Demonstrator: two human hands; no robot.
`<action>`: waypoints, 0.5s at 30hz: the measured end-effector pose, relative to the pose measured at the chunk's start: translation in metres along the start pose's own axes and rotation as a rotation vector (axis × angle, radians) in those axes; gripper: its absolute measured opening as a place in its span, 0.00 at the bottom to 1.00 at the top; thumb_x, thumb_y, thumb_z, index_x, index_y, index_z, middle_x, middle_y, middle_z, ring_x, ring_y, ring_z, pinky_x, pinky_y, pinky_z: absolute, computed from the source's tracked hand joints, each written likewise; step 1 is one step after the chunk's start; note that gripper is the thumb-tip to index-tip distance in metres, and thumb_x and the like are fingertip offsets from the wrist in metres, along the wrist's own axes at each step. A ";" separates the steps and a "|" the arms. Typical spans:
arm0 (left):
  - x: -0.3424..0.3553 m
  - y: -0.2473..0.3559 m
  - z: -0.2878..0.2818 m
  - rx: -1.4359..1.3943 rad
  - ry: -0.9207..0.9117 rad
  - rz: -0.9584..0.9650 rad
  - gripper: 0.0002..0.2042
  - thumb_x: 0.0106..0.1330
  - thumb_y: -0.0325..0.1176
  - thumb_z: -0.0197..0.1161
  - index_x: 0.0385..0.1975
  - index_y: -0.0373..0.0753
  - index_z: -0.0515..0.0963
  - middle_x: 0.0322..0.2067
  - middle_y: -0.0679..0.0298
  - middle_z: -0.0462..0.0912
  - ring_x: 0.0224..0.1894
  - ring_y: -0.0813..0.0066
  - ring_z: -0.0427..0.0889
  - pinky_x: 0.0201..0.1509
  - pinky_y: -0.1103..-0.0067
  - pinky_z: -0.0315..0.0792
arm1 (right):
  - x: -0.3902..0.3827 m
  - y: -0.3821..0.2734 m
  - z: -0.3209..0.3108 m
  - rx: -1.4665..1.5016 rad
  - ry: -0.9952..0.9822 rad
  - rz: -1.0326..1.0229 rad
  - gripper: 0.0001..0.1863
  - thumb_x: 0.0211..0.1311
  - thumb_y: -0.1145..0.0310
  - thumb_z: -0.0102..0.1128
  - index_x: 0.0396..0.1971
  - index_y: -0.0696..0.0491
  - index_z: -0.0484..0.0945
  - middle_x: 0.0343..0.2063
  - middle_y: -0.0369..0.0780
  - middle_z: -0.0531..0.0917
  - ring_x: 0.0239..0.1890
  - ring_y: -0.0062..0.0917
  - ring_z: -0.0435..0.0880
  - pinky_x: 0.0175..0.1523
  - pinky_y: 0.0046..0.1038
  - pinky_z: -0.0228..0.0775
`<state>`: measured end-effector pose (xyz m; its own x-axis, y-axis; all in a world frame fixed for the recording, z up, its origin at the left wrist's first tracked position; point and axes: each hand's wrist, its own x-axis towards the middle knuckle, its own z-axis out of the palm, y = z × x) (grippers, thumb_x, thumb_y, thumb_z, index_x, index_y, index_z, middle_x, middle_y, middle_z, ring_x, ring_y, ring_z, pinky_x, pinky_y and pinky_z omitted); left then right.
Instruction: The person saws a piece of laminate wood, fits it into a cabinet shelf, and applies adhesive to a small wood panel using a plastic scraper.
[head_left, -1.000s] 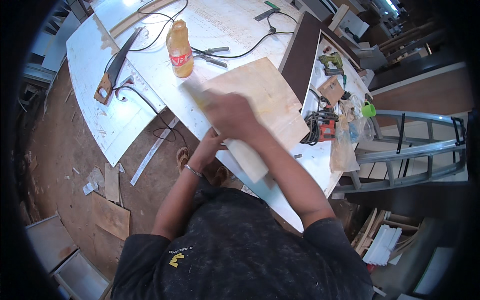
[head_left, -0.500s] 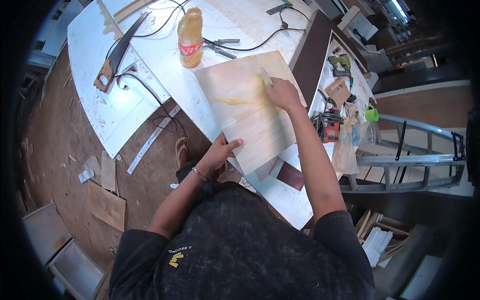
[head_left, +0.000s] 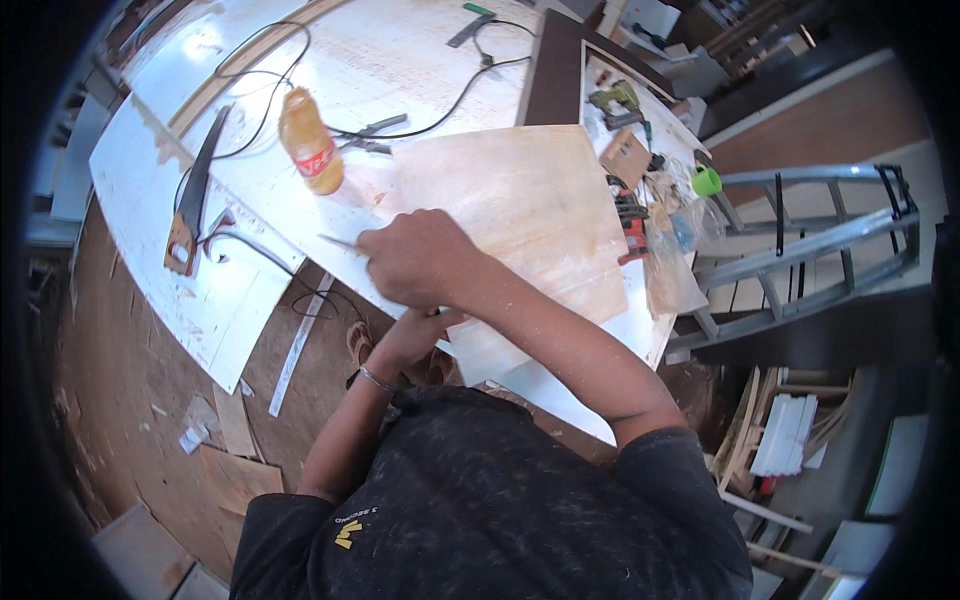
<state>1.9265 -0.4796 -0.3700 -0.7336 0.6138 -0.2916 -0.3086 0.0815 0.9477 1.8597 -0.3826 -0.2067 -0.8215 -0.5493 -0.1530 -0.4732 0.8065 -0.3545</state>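
A thin, pale wooden board [head_left: 530,220] lies tilted over the white worktable, its surface coated with a faint sheen. At its near left edge my left hand [head_left: 408,338] grips it, thumb on top, partly hidden beneath my other hand. My right hand [head_left: 425,258] is closed around a thin, flat spreader [head_left: 340,242], whose blade sticks out to the left past the board's edge. Beyond the board stands a clear plastic bottle [head_left: 310,145] of yellowish glue-like stuff with a red label. Pliers [head_left: 372,133] lie beside the bottle.
A handsaw [head_left: 195,195] and black cable [head_left: 450,128] lie on the white table [head_left: 250,180]. Right of the board are a green power tool [head_left: 617,103], a red tool [head_left: 633,240] and a green cup [head_left: 706,181]. An aluminium ladder [head_left: 800,265] stands at the right.
My right hand has swept left with the spreader, from the board's far right to its left edge. The yellow streak is no longer visible. The whole view has shifted.
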 end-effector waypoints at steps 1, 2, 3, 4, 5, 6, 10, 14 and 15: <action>0.005 0.003 -0.009 0.181 -0.048 0.020 0.25 0.73 0.38 0.69 0.64 0.31 0.73 0.50 0.61 0.85 0.51 0.77 0.81 0.55 0.75 0.77 | -0.008 0.001 -0.005 0.030 0.034 0.034 0.17 0.61 0.63 0.53 0.45 0.50 0.86 0.28 0.51 0.88 0.34 0.51 0.88 0.45 0.50 0.80; 0.009 0.003 -0.015 -0.004 -0.043 -0.048 0.27 0.72 0.35 0.69 0.67 0.31 0.71 0.55 0.59 0.84 0.56 0.75 0.80 0.60 0.72 0.75 | -0.013 0.001 -0.008 0.060 0.068 0.054 0.17 0.62 0.63 0.53 0.45 0.50 0.86 0.27 0.52 0.87 0.33 0.51 0.88 0.45 0.50 0.80; 0.014 0.002 -0.024 -0.076 -0.070 -0.081 0.27 0.72 0.33 0.69 0.67 0.31 0.71 0.56 0.59 0.84 0.57 0.75 0.80 0.62 0.72 0.75 | -0.017 0.001 -0.015 0.085 0.100 0.070 0.17 0.62 0.63 0.53 0.46 0.50 0.85 0.27 0.52 0.87 0.33 0.51 0.88 0.45 0.51 0.79; 0.020 0.000 -0.036 -0.149 -0.095 -0.115 0.26 0.71 0.32 0.68 0.67 0.31 0.72 0.57 0.58 0.84 0.58 0.74 0.81 0.63 0.72 0.75 | -0.026 0.005 -0.027 0.132 0.097 0.185 0.17 0.65 0.62 0.53 0.48 0.52 0.83 0.28 0.54 0.87 0.35 0.52 0.87 0.46 0.52 0.78; 0.027 -0.005 -0.049 -0.222 -0.118 -0.140 0.26 0.71 0.31 0.68 0.67 0.31 0.72 0.58 0.58 0.84 0.59 0.73 0.81 0.64 0.72 0.74 | -0.035 0.014 -0.032 0.145 0.152 0.253 0.17 0.66 0.62 0.53 0.48 0.52 0.83 0.29 0.54 0.87 0.36 0.52 0.88 0.47 0.53 0.78; 0.037 -0.023 -0.061 -0.429 -0.177 -0.182 0.24 0.71 0.28 0.67 0.66 0.31 0.73 0.58 0.59 0.83 0.60 0.72 0.82 0.66 0.73 0.74 | -0.046 0.025 -0.034 0.157 0.205 0.322 0.17 0.67 0.62 0.53 0.49 0.52 0.83 0.29 0.54 0.87 0.36 0.52 0.88 0.48 0.53 0.78; 0.038 -0.075 -0.106 -0.672 -0.136 -0.319 0.27 0.74 0.33 0.65 0.70 0.31 0.68 0.63 0.53 0.80 0.60 0.64 0.83 0.65 0.68 0.78 | -0.082 0.078 -0.002 0.143 0.189 0.548 0.20 0.70 0.62 0.51 0.56 0.50 0.82 0.36 0.54 0.88 0.42 0.51 0.88 0.53 0.51 0.78; -0.010 -0.092 -0.109 -0.892 -0.050 -0.256 0.27 0.76 0.34 0.64 0.70 0.32 0.67 0.63 0.51 0.80 0.63 0.61 0.82 0.65 0.64 0.79 | -0.095 0.097 0.047 0.177 0.193 0.587 0.22 0.71 0.65 0.51 0.61 0.49 0.81 0.44 0.51 0.88 0.49 0.48 0.87 0.57 0.48 0.78; -0.027 -0.090 -0.102 -0.879 -0.004 -0.269 0.26 0.76 0.35 0.63 0.70 0.32 0.67 0.63 0.50 0.80 0.64 0.59 0.81 0.66 0.63 0.79 | -0.095 0.097 0.058 0.216 0.177 0.604 0.22 0.71 0.66 0.51 0.62 0.48 0.81 0.46 0.50 0.88 0.50 0.47 0.86 0.58 0.48 0.78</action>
<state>1.9120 -0.5836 -0.4609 -0.5691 0.6634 -0.4859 -0.8189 -0.4036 0.4081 1.9102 -0.2649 -0.2797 -0.9708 0.0442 -0.2359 0.1459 0.8891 -0.4338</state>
